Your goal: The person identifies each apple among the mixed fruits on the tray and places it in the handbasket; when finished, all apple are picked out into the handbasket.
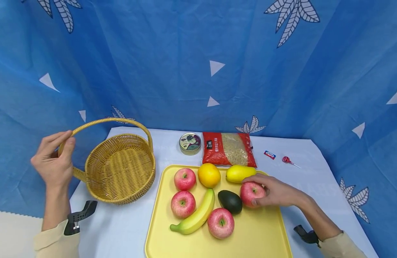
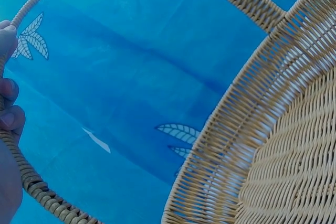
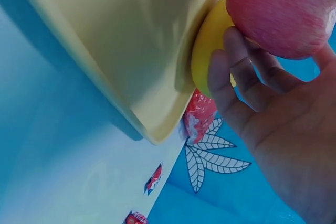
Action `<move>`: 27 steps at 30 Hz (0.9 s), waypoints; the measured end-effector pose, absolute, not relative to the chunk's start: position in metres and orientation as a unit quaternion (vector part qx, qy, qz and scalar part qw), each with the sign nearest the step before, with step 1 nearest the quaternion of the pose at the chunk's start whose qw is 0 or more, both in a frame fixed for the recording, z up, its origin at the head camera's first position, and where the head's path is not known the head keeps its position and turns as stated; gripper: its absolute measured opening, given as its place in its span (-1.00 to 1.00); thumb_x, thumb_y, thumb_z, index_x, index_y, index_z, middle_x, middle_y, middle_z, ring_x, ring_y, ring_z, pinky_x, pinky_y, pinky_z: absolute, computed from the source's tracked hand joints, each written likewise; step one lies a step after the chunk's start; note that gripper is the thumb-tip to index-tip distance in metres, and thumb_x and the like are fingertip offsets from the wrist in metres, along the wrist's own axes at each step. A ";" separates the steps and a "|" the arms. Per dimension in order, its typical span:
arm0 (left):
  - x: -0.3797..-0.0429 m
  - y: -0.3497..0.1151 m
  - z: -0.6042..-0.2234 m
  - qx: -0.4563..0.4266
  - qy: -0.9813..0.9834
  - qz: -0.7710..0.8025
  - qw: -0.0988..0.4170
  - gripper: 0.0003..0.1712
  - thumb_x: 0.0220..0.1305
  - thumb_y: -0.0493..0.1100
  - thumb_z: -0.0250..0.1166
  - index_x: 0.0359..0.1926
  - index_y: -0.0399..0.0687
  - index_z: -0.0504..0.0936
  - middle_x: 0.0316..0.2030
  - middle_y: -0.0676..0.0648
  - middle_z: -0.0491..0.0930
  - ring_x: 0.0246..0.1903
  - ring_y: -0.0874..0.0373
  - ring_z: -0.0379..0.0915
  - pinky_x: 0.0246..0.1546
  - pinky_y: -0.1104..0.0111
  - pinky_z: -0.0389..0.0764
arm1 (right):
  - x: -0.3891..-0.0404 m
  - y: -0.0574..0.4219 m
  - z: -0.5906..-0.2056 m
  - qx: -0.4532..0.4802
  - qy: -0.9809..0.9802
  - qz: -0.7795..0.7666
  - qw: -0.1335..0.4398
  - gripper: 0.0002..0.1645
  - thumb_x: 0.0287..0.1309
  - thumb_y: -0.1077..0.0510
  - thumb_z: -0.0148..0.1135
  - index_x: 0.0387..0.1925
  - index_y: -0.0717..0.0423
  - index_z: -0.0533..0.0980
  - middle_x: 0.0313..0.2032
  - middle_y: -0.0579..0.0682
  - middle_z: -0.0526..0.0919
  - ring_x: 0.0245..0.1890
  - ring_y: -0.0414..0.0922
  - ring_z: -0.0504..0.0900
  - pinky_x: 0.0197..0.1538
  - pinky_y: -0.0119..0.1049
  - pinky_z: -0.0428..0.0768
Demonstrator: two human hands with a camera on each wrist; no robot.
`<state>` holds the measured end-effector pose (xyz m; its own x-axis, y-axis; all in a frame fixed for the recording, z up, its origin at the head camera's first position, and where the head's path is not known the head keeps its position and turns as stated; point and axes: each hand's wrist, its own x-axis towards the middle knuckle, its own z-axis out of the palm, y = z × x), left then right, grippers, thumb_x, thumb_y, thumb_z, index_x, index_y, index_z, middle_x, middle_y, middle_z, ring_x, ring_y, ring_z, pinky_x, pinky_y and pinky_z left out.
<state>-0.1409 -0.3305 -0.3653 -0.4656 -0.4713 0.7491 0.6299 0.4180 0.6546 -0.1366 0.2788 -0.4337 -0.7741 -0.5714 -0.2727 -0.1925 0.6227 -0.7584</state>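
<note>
Basket [image 1: 125,172] left of the tray [image 1: 250,236], handle [image 1: 121,120] held by the left hand [image 1: 54,156], fingers curled round it, right hand [image 1: 277,191] with fingers around an apple [image 1: 251,194] at the tray's right side, avocado [image 1: 230,201] beside it, banana [image 1: 198,216], orange [image 1: 209,175], three more apples [image 1: 220,223] farther left.

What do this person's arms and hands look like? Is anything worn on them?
The left hand and right hand are bare. Beige sleeves stop short of them. Near each sleeve's end sits a black, angular device; the left one has a small silvery fitting. No cables show.
</note>
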 end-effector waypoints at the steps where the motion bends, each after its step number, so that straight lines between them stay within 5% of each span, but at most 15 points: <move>1: -0.141 -0.330 -0.365 -0.061 -0.666 -0.538 0.514 -0.81 0.17 -0.49 0.39 -0.16 -0.48 0.73 -0.20 -0.03 0.74 -0.26 0.30 0.59 -0.39 0.69 0.49 | -0.137 0.278 -0.433 -0.224 0.866 -0.373 0.247 -0.19 -0.03 -0.09 0.54 0.30 -0.18 0.47 0.18 -0.12 0.45 0.17 0.03 0.40 -0.04 -0.28 0.67; 9: -0.141 -0.330 -0.366 -0.067 -0.659 -0.543 0.516 -0.81 0.16 -0.49 0.39 -0.16 -0.51 0.72 -0.20 -0.10 0.74 -0.29 0.30 0.59 -0.39 0.69 0.49 | -0.137 0.276 -0.432 -0.254 0.875 -0.364 0.192 -0.22 0.04 -0.14 0.50 0.31 -0.16 0.46 0.19 -0.16 0.48 0.09 -0.07 0.50 0.04 -0.22 0.64; 27: -0.141 -0.330 -0.366 -0.079 -0.646 -0.561 0.511 -0.80 0.17 -0.48 0.41 -0.16 -0.52 0.71 -0.20 -0.13 0.74 -0.28 0.25 0.59 -0.39 0.67 0.52 | -0.141 0.258 -0.433 -0.261 0.872 -0.380 0.162 -0.22 0.02 -0.14 0.52 0.30 -0.21 0.47 0.14 -0.18 0.49 0.06 -0.06 0.52 -0.07 -0.22 0.70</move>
<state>-0.1412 -0.3302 -0.3664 -0.4644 -0.4716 0.7496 0.6762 0.3578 0.6440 -0.1409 0.2577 -0.4327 -0.8111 -0.5790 -0.0834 -0.3329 0.5742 -0.7480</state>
